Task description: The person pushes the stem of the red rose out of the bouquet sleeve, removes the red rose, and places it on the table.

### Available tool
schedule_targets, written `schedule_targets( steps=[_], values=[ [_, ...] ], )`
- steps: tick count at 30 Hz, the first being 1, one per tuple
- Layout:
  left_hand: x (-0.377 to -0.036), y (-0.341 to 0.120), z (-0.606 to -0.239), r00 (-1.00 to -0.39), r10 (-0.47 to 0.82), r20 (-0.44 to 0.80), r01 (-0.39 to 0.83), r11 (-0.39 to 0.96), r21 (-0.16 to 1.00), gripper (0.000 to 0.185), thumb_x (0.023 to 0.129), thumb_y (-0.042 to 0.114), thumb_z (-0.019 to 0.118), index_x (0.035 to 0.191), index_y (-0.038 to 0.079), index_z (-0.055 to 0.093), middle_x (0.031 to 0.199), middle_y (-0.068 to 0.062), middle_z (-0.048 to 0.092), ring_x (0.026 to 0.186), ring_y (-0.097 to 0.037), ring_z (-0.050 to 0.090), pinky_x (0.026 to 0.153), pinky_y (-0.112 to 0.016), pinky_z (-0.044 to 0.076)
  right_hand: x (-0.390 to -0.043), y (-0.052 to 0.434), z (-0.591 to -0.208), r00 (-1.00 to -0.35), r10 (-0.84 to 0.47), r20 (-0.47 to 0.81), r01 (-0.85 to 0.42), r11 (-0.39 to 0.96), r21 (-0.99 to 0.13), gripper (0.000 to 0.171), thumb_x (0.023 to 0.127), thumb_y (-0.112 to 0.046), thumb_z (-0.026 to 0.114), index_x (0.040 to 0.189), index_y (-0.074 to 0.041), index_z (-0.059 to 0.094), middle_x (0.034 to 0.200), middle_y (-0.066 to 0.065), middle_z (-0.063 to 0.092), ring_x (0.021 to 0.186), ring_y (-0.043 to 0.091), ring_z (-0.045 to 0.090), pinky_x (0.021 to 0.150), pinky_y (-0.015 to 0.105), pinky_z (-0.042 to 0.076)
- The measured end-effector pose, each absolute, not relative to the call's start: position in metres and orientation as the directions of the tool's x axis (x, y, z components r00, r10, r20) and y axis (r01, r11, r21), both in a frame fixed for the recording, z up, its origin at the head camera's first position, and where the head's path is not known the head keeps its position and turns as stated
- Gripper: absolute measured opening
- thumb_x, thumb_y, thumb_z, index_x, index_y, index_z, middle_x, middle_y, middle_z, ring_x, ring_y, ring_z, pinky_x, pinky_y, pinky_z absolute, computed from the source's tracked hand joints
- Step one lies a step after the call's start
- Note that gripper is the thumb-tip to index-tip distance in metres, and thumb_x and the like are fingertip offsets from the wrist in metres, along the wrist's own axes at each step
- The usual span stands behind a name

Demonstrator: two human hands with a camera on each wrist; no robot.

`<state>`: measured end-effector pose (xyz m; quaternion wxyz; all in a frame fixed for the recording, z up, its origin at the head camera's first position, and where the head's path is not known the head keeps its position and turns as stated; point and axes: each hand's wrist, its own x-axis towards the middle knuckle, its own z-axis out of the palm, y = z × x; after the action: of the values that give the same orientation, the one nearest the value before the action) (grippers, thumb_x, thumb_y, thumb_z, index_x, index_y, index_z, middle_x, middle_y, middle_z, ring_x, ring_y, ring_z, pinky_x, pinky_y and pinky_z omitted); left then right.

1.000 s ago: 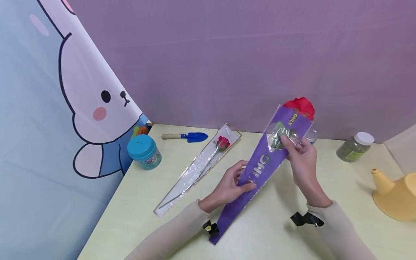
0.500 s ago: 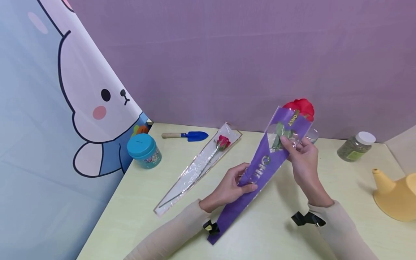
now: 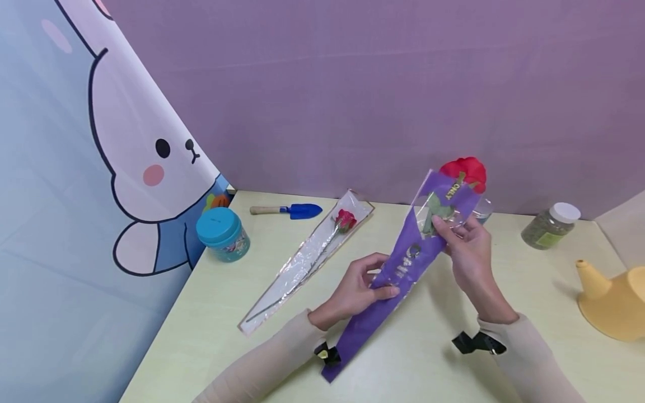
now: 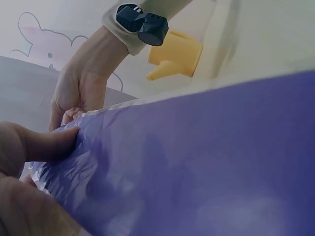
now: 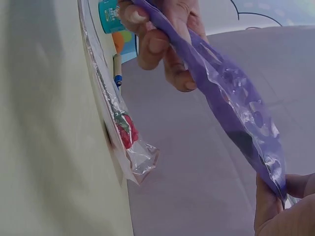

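A long purple flower sleeve (image 3: 403, 246) with silvery lettering and a clear window slants above the table. Out of its wide upper end shows a red rose (image 3: 466, 172); green leaves are visible through the window. My left hand (image 3: 355, 285) grips the sleeve around its middle, thumb on the front and fingers behind. Near the window, my right hand (image 3: 468, 252) pinches the sleeve's right edge. In the left wrist view the purple sleeve (image 4: 197, 162) fills much of the picture. The right wrist view shows the sleeve (image 5: 231, 98) edge-on between both hands.
Left of the hands lies a clear-and-white sleeve (image 3: 302, 268) with a smaller red rose (image 3: 345, 221). A blue trowel (image 3: 304, 211) and a turquoise tub (image 3: 223, 235) are farther left. At the right stand a lidded jar (image 3: 551, 225) and a yellow watering can (image 3: 612, 302). A clear object (image 3: 482, 210) is partly hidden.
The top of the purple sleeve and its rose have sunk slightly. Both hands keep their hold in nearly the same place.
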<state>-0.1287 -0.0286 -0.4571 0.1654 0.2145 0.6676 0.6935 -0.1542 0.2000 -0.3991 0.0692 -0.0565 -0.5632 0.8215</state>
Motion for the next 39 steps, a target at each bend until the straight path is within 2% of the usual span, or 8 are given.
schedule_targets(
  steps=[5, 9, 15, 23, 32, 39],
  values=[
    [-0.127, -0.029, -0.459, -0.870, 0.490, 0.058, 0.041, -0.044, 0.998, 0.049, 0.088, -0.006, 0.077, 0.134, 0.000, 0.063, 0.126, -0.028, 0.066, 0.093, -0.012, 0.074, 0.076, -0.026, 0.063, -0.153, 0.192, -0.404, -0.982, 0.188, -0.030, -0.035, -0.331, -0.943, 0.031, 0.095, -0.010, 0.076, 0.123, -0.012, 0.061, 0.084, -0.008, 0.080, 0.077, 0.005, 0.076, 0.069, 0.023, 0.063],
    [-0.126, -0.028, -0.461, -0.873, 0.483, 0.062, 0.046, -0.045, 0.998, 0.046, 0.088, -0.006, 0.077, 0.131, -0.002, 0.065, 0.128, -0.027, 0.066, 0.093, -0.011, 0.074, 0.075, -0.024, 0.062, -0.150, 0.183, -0.409, -0.983, 0.182, -0.024, -0.029, -0.284, -0.958, 0.030, 0.096, -0.009, 0.074, 0.123, -0.014, 0.062, 0.085, -0.009, 0.080, 0.076, 0.004, 0.076, 0.070, 0.023, 0.063],
    [-0.125, -0.028, -0.464, -0.888, 0.449, 0.093, 0.091, -0.026, 0.995, 0.039, 0.086, -0.007, 0.077, 0.124, -0.004, 0.068, 0.123, -0.027, 0.068, 0.089, -0.006, 0.071, 0.074, -0.019, 0.060, -0.146, 0.170, -0.416, -0.990, 0.141, -0.021, -0.004, -0.176, -0.984, 0.039, 0.096, -0.009, 0.074, 0.131, -0.010, 0.057, 0.087, -0.014, 0.080, 0.080, 0.002, 0.077, 0.072, 0.023, 0.063],
    [-0.126, -0.027, -0.465, -0.911, 0.389, 0.135, 0.137, -0.022, 0.990, 0.033, 0.083, -0.009, 0.079, 0.115, -0.004, 0.072, 0.114, -0.027, 0.070, 0.093, -0.019, 0.069, 0.079, -0.016, 0.058, -0.143, 0.161, -0.419, -0.992, 0.123, 0.005, -0.019, -0.114, -0.993, 0.048, 0.095, -0.006, 0.074, 0.139, -0.004, 0.053, 0.088, -0.017, 0.079, 0.081, 0.002, 0.077, 0.072, 0.023, 0.063],
    [-0.128, -0.027, -0.463, -0.907, 0.392, 0.153, 0.152, -0.036, 0.988, 0.033, 0.082, -0.011, 0.079, 0.113, -0.006, 0.071, 0.113, -0.029, 0.069, 0.081, -0.006, 0.066, 0.074, -0.015, 0.055, -0.143, 0.160, -0.417, -0.995, 0.096, 0.036, -0.046, -0.096, -0.994, 0.046, 0.096, -0.006, 0.074, 0.138, -0.006, 0.055, 0.091, -0.017, 0.079, 0.085, 0.002, 0.077, 0.073, 0.025, 0.064],
    [-0.130, -0.028, -0.461, -0.894, 0.418, 0.164, 0.155, -0.056, 0.986, 0.033, 0.083, -0.011, 0.079, 0.114, -0.006, 0.070, 0.114, -0.029, 0.069, 0.084, -0.010, 0.067, 0.075, -0.015, 0.056, -0.144, 0.162, -0.418, -0.995, 0.091, 0.040, -0.049, -0.106, -0.993, 0.045, 0.096, -0.007, 0.074, 0.137, -0.006, 0.055, 0.092, -0.016, 0.079, 0.085, 0.003, 0.077, 0.074, 0.025, 0.063]
  ],
)
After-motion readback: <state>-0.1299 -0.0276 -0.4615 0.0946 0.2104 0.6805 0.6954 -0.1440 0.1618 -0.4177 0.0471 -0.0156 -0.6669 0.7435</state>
